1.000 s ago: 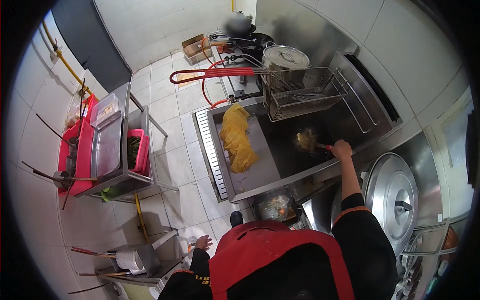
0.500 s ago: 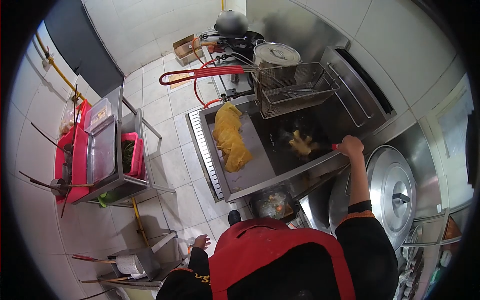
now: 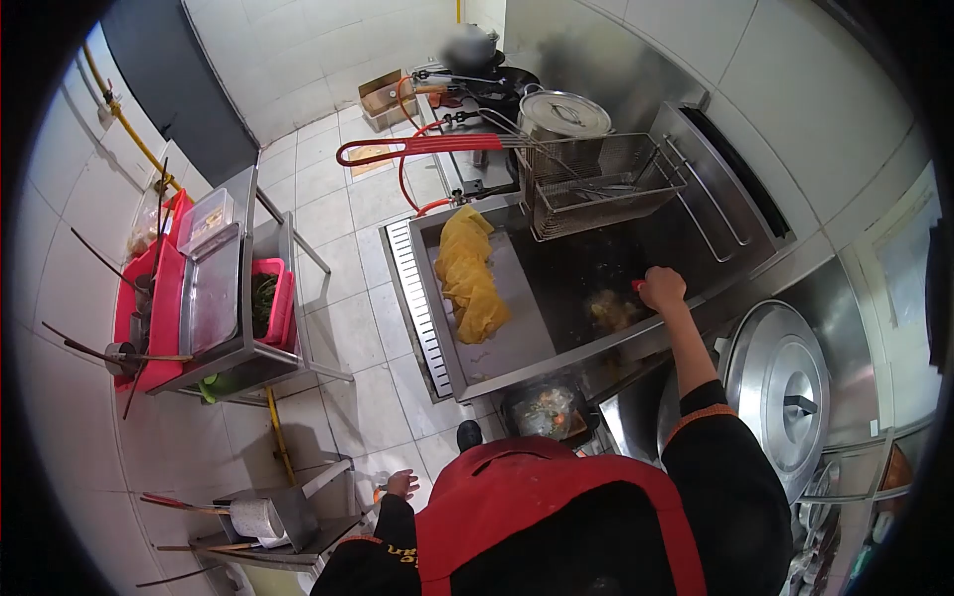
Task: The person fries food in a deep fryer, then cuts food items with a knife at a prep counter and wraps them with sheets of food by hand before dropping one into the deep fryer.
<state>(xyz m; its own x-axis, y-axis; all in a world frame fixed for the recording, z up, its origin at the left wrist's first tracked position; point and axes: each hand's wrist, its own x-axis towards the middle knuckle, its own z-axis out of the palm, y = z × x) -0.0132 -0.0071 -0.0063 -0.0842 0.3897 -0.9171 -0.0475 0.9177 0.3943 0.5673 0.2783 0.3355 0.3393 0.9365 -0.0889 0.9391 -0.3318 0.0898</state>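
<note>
My right hand point(image 3: 663, 289) is closed around the red handle point(image 3: 638, 285) of a tool whose working end I cannot make out. It is over the dark cooking well point(image 3: 566, 268) of the steel fryer. Just below and left of that hand, a blurred golden-brown piece of food point(image 3: 613, 311) lies in the dark well. On the grey tray surface point(image 3: 517, 328) left of the well rest several overlapping golden fried sheets point(image 3: 470, 278). Low beside my apron, my left hand point(image 3: 400, 484) hangs with its fingers apart, holding nothing.
A wire fry basket point(image 3: 601, 189) with a long red handle stands across the fryer's far side. Beyond it are a lidded pot point(image 3: 564, 114) and a wok point(image 3: 512, 84). A large lidded pot point(image 3: 780, 387) stands to my right, a rack with pink bins point(image 3: 159, 318) to my left.
My right hand has moved left, with the red handle turned upward. The food piece has shifted slightly nearer to me. The view has shifted a little; my left hand stays low and open.
</note>
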